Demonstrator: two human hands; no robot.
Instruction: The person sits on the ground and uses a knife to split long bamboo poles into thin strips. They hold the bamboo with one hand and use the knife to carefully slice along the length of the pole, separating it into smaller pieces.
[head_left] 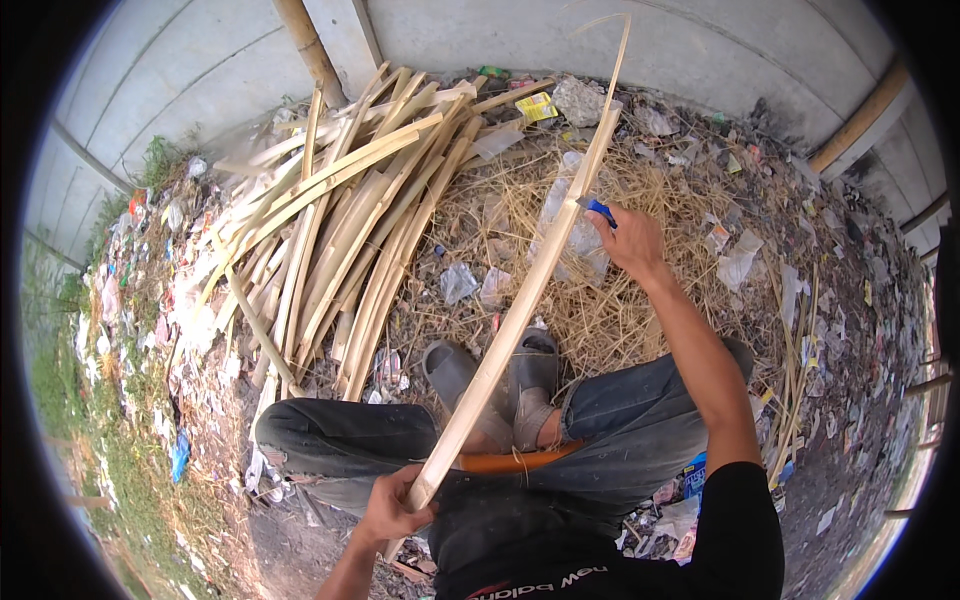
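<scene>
A long pale split bamboo strip [527, 305] runs slantwise from my lap up toward the wall. Its near end is gripped by my left hand [390, 508], the fingers wrapped round it. Farther along, my right hand [630, 238] is closed on a blue-handled knife [598, 209]. The blade rests against the strip's right edge, past its middle. Beyond the blade the strip narrows, and a thin curled sliver [618, 62] bends away at the far tip.
At the left lies a heap of split bamboo strips [370, 215]. Shavings [580, 300] and plastic litter cover the ground ahead of my sandals [535, 365]. A grey panel wall [480, 40] closes the far side. Thin strips [795, 370] lie at the right.
</scene>
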